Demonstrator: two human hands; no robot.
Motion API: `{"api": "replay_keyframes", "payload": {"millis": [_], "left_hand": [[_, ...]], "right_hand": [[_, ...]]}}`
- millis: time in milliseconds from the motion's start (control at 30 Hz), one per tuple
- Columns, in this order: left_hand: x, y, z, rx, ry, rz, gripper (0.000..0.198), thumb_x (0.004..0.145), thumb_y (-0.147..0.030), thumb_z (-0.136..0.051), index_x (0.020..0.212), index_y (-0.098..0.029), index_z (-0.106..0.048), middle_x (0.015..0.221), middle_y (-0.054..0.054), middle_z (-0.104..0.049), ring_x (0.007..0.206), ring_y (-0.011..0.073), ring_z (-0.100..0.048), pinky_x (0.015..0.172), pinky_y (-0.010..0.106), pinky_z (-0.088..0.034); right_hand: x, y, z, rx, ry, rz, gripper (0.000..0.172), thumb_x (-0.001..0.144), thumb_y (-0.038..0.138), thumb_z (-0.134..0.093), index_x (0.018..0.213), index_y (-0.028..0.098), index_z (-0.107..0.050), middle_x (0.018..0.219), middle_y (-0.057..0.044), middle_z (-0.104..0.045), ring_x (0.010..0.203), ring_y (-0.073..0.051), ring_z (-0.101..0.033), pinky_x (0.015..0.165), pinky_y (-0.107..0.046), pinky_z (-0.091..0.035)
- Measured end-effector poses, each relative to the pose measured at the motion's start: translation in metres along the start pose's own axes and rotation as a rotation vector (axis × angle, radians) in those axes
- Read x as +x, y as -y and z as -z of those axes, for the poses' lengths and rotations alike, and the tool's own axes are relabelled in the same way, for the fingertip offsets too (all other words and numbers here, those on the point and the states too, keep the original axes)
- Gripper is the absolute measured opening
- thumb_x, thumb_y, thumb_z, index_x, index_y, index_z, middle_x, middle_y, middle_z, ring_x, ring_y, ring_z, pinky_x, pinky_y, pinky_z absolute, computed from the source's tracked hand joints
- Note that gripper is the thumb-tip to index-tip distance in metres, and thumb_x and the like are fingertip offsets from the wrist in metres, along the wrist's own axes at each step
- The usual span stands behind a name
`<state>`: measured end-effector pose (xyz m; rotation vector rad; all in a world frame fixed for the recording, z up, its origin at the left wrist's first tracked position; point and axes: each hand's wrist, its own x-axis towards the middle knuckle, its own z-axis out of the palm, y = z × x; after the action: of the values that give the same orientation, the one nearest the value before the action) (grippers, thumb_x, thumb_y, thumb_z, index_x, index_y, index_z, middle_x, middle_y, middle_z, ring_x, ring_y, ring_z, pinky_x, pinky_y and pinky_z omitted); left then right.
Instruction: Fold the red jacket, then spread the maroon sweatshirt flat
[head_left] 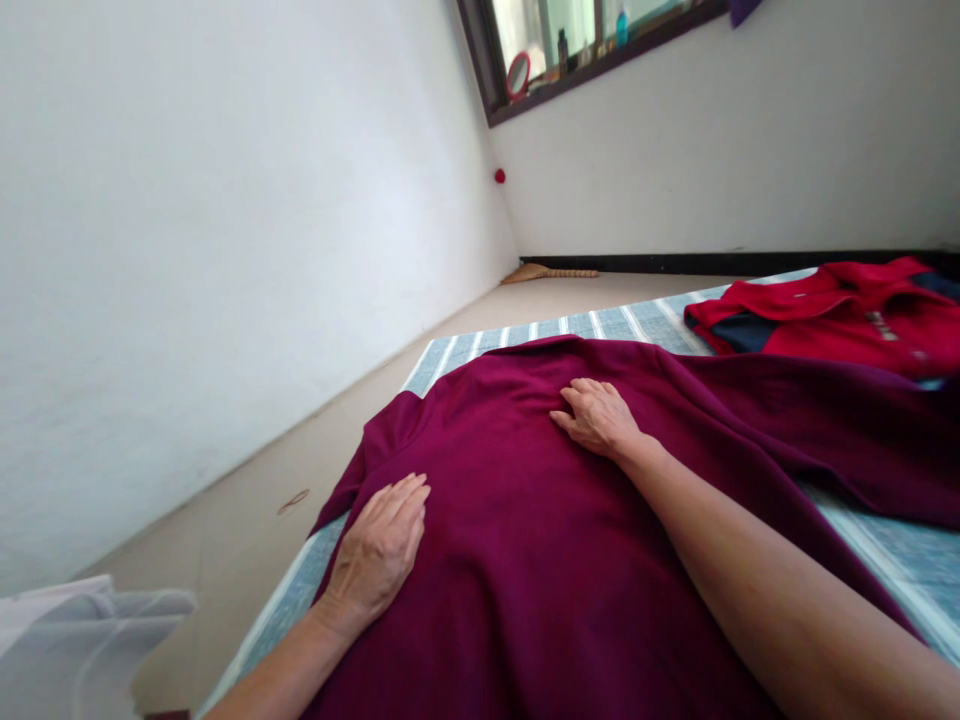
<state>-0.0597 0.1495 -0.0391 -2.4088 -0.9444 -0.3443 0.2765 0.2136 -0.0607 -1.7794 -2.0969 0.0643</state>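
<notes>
A purple long-sleeved top [517,510] lies spread over a blue-and-white striped sheet [615,320]. One sleeve reaches far to the right, while the other drops over the left edge. My left hand [381,540] rests flat on the left side of the cloth, fingers stretched out. Higher up and to the right, my right hand [596,415] presses on the fabric near its upper part, with fingers lightly bent and apart. Soft folds run through the lower middle of the garment. Neither hand grips anything.
A red and navy garment [840,310] lies at the back right. White walls [225,200] stand left and behind. A brush-like tool [559,272] and a small loop [293,501] lie on the floor. Pale fabric [90,650] shows at lower left. A round mirror [518,75] stands at the window.
</notes>
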Motion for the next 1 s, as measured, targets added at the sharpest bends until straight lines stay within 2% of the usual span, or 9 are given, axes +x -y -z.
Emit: {"api": "replay_keyframes", "payload": {"millis": [200,333,567,733,1000], "left_hand": [[0.001,-0.001,0.004,0.046,-0.065,-0.019,0.025,0.094,-0.013,-0.041,0.106,-0.007,-0.062,0.101,0.015,-0.069,0.094,0.0254,-0.064,0.085,0.041,-0.051],[0.001,0.0,0.007,0.051,-0.068,-0.011,0.023,0.094,-0.014,-0.042,0.104,-0.008,-0.061,0.097,0.014,-0.069,0.088,0.025,-0.065,0.079,0.04,-0.051],[-0.02,0.002,0.02,-0.005,0.007,0.026,0.026,0.095,-0.021,-0.041,0.11,-0.013,-0.06,0.105,0.012,-0.069,0.096,0.0231,-0.065,0.088,0.039,-0.051],[-0.041,0.004,0.021,-0.071,0.039,0.079,0.027,0.093,-0.023,-0.043,0.113,-0.015,-0.06,0.114,0.011,-0.067,0.104,0.0228,-0.063,0.093,0.039,-0.05],[-0.044,0.001,0.018,-0.064,0.021,0.069,0.027,0.094,-0.021,-0.041,0.111,-0.014,-0.061,0.113,0.012,-0.067,0.104,0.0223,-0.063,0.094,0.037,-0.051]], "right_hand": [[0.0,0.0,0.001,0.005,0.008,-0.001,0.032,0.092,0.046,-0.045,0.1,0.019,-0.062,0.109,-0.01,-0.061,0.108,-0.025,-0.052,0.092,-0.037,-0.033],[0.0,0.0,0.002,0.007,0.009,-0.002,0.032,0.092,0.046,-0.045,0.1,0.019,-0.062,0.11,-0.01,-0.062,0.107,-0.025,-0.052,0.092,-0.037,-0.033],[-0.001,0.001,0.003,0.01,0.004,0.001,0.031,0.092,0.045,-0.046,0.099,0.019,-0.062,0.11,-0.01,-0.062,0.107,-0.025,-0.053,0.093,-0.036,-0.033],[-0.001,0.0,0.003,0.008,0.0,-0.003,0.031,0.092,0.045,-0.046,0.099,0.02,-0.062,0.109,-0.01,-0.062,0.106,-0.025,-0.053,0.092,-0.036,-0.034],[-0.001,-0.001,0.001,0.001,0.0,0.004,0.032,0.092,0.046,-0.046,0.099,0.019,-0.062,0.109,-0.01,-0.062,0.107,-0.025,-0.053,0.092,-0.036,-0.034]]}}
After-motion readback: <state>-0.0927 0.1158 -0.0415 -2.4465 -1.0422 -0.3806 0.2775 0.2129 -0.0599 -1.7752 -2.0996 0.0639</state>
